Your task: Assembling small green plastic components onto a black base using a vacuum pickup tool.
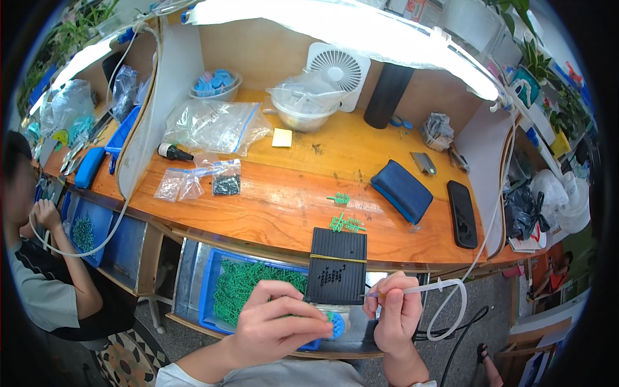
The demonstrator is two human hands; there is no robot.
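My left hand [278, 324] is pinched closed on a small green piece, mostly hidden by the fingertips. Right beside those fingertips shows a round blue thing [337, 326], whose kind I cannot make out. Between its thumb and fingers my right hand [394, 309] grips a needle-tipped dispenser, its tip pointing left, with a clear white tube [455, 284] looping off to the right. Just beyond both hands lies a ribbed black block [336, 258] with a yellow rubber band [338, 259] around it. Several tiny black pieces [331, 276] lie on its near half.
A blue tray [209, 284] of green plastic parts [248, 290] sits in the open drawer. Green part clusters [347, 223], a blue pouch [401, 192], a phone [461, 214], zip bags [225, 184] and a small dark bottle [174, 153] lie on the wooden bench. A person [48, 258] sits at left.
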